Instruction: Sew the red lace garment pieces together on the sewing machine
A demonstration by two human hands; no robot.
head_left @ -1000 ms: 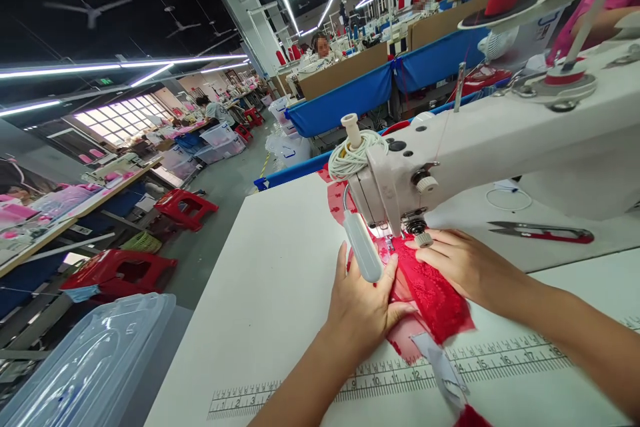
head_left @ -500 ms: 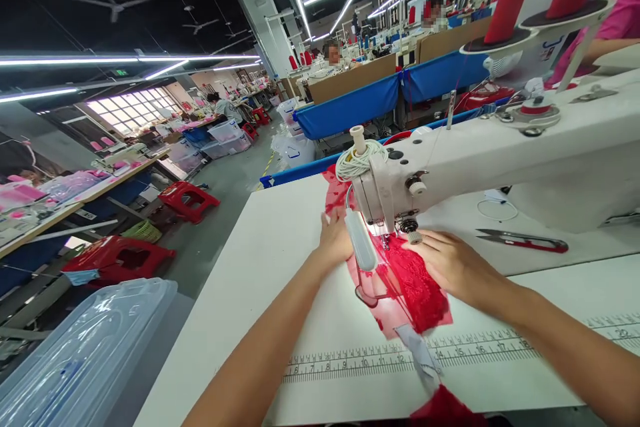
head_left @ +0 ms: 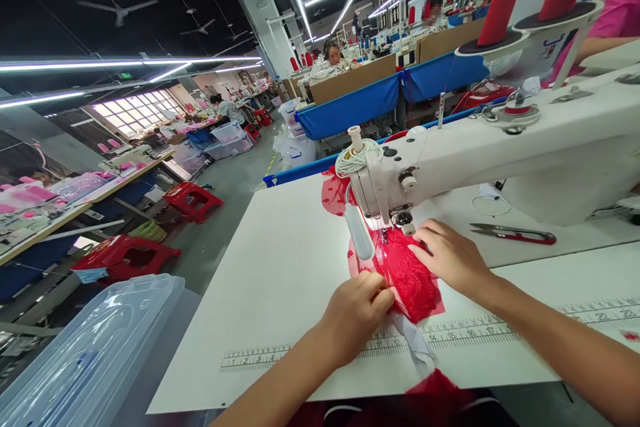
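Red lace fabric [head_left: 407, 273], with a sheer layer along its left side, lies under the needle of a white sewing machine [head_left: 465, 153]. My left hand [head_left: 357, 313] is closed on the near left edge of this fabric, thumb pressed against curled fingers. On the right side of the lace rests my right hand [head_left: 455, 257], its thumb and fingers apart. A pale strip [head_left: 414, 343] runs from the fabric's near end toward another red piece [head_left: 434, 383] at the table edge. More sheer red fabric [head_left: 335, 193] shows behind the machine head.
Thread snips [head_left: 515, 233] lie right of my right hand. Printed ruler marks [head_left: 470, 333] cross the near tabletop. Red thread cones [head_left: 503, 7] stand behind the machine. A clear lidded bin [head_left: 90, 347] and red stools [head_left: 125, 259] are at left. Other people sit farther back.
My left hand has come from beside the machine head to the near left edge of the fabric and closed there. My right hand stays on the lace, its thumb now more spread.
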